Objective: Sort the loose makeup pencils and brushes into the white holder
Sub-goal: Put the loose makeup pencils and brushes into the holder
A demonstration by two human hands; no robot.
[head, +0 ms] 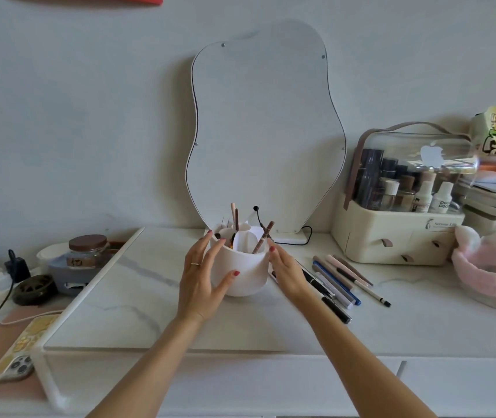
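The white holder (240, 271) stands on the tabletop (138, 303) before the mirror (265, 131), a few pencils already upright inside. The left hand (203, 282), fingers spread, cups its left side, thumb across the front. The right hand (286, 271), open and flat, rests against its right side, with loose pencils (338, 280) lying just beside it.

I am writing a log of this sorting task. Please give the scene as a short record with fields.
holder: white holder upright on the marble-look board, some pencils already inside
left hand: left hand on the holder's side, thumb in front
right hand: right hand open at the holder's other side; contact unclear
loose items: loose pencils lying right of the holder
behind: mirror
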